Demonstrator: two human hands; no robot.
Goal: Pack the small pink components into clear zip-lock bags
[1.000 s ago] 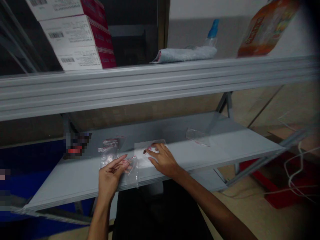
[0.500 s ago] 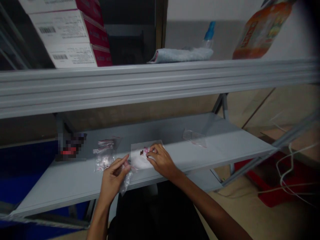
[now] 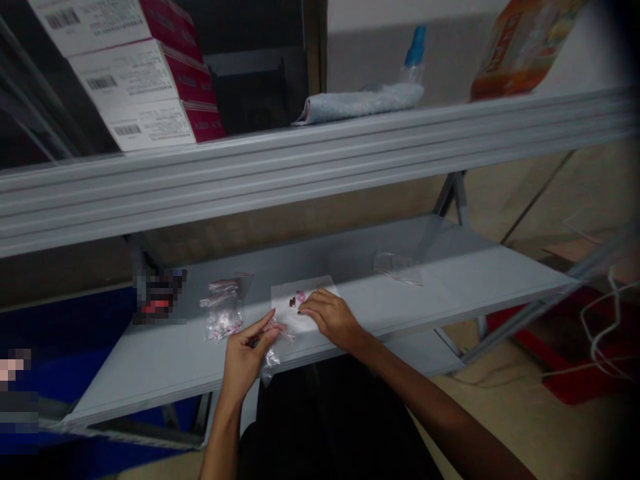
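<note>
My left hand (image 3: 246, 353) pinches a small clear zip bag (image 3: 273, 347) with a pink seal strip, held just above the front edge of the grey lower shelf (image 3: 450, 280). My right hand (image 3: 331, 317) rests on a white sheet (image 3: 295, 320) on that shelf, fingertips curled together at several tiny dark and pink pieces (image 3: 297, 300). Whether the fingers grip one of them is hidden. A pile of more small clear bags (image 3: 223, 310) lies left of my left hand.
Another clear bag (image 3: 397, 267) lies further right on the shelf. The upper shelf rail (image 3: 320, 167) carries stacked white and red boxes (image 3: 145, 87), a folded grey cloth (image 3: 357, 103), a blue-capped bottle (image 3: 414, 57) and an orange package (image 3: 520, 47). White cables (image 3: 600, 320) hang at the right.
My left hand has drawn the bag nearer the shelf's front edge and closer to my right hand. My right hand's fingers have curled over the small pieces on the white sheet.
</note>
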